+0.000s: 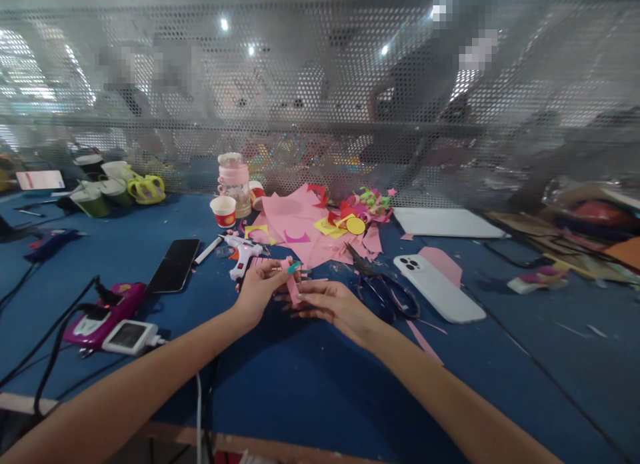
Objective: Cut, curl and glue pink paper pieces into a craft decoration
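One narrow pink paper strip (292,292) pinched between fingers of left hand (257,287) and right hand (336,309); white glue gun (245,252) just left of grip, dark-handled scissors (384,285) right.

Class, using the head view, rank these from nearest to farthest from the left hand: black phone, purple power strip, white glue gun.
1. White glue gun, just beyond the left hand.
2. Black phone, to the hand's left.
3. Purple power strip, farther left.
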